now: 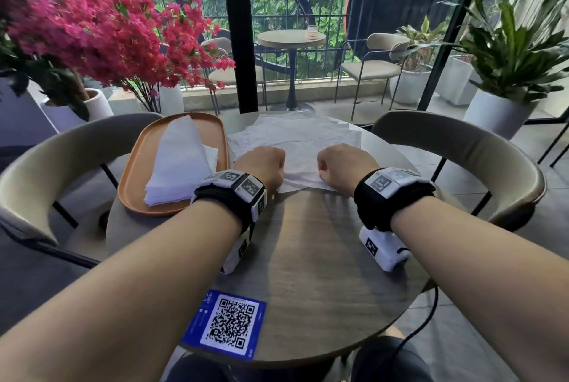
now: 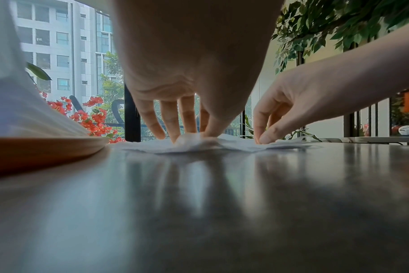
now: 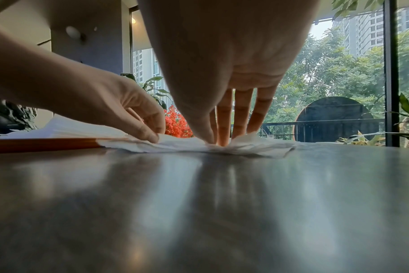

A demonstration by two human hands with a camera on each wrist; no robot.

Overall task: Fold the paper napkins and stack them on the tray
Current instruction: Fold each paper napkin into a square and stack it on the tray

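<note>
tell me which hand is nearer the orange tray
Left. The left hand pinches the unfolded napkin right beside the orange tray; the right hand pinches the same napkin farther from the tray.

A round dark wooden worktop [image 1: 308, 258] carried an oblong orange-brown tray [image 1: 135, 184] at its far left, with a stack of folded white paper napkins [image 1: 178, 163] lying in it. Just right of the tray, unfolded white paper napkins [image 1: 301, 135] lay spread over the far middle. The left hand [image 1: 261, 166] and right hand [image 1: 345, 166] sat side by side on their near edge. A blue QR-code card [image 1: 228, 323] lay at the near left edge.
</note>
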